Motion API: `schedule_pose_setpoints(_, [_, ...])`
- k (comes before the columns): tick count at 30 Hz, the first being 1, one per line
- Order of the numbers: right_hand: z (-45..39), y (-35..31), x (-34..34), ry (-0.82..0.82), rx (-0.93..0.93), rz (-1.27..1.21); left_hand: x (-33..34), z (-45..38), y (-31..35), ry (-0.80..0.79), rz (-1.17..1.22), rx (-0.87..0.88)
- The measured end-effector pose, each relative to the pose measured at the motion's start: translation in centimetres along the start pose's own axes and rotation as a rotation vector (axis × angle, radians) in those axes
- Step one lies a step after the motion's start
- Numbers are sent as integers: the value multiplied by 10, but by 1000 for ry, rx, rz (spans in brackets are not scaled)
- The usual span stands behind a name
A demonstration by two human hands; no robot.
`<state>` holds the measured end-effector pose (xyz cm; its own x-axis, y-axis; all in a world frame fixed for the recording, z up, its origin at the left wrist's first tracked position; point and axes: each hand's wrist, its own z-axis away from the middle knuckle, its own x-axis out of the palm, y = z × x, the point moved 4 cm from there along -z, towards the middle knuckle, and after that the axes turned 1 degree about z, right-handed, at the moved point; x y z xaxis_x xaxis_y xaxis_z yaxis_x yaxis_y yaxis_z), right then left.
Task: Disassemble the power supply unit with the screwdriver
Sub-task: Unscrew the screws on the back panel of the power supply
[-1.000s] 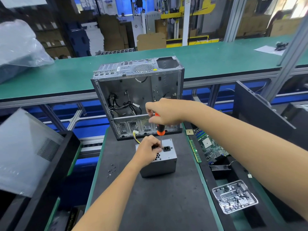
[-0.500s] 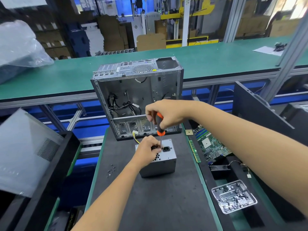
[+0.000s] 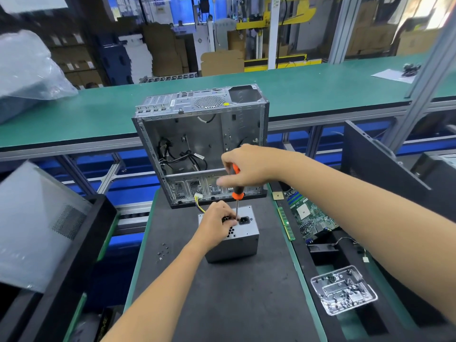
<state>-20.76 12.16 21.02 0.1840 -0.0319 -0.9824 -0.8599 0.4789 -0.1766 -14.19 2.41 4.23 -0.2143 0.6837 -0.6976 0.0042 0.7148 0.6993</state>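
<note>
- Power supply unit (image 3: 237, 245) sits on the dark table (image 3: 246, 304) just in front of the empty computer case (image 3: 202, 144), socket face up, likely so its screws can be reached from above.
- Left hand (image 3: 217, 224) rests on top of the unit, fingers curled at the shaft's tip; judged to steady the box and guide the tip.
- Right hand (image 3: 249, 165) grips the orange handle of the screwdriver (image 3: 236, 193), held upright, tip beside the socket.
- Loose screws (image 3: 162, 251) lie left of the unit, apart from it, probably kept clear of the work.
- Step judged: loosening a top screw; cover not yet off.
</note>
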Motion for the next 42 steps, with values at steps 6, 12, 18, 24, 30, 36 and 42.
schedule_pose_setpoints(6, [-1, 1, -3, -115, -71, -203, 1, -1, 0, 1, 18, -2])
schedule_pose_setpoints(12, [-5, 9, -1, -17, 76, 15, 3, -1, -2, 26, -21, 20])
schedule_pose_setpoints(18, [3, 2, -2, -189, -51, -330, 4, -2, -5, 31, -2, 14])
schedule_pose_setpoints(24, [-5, 2, -1, -65, 30, 51, 6, -3, -6, 19, -19, 22])
schedule_pose_setpoints(30, [3, 1, -4, -131, -51, -236, 7, -3, -8, 28, 8, 30])
schedule_pose_setpoints(36, [0, 4, -3, -60, -36, -77, 8, -3, -10, 34, -10, 24])
schedule_pose_setpoints(42, [5, 0, -1, -38, -34, -109, 9, -3, -9, 41, -8, 14])
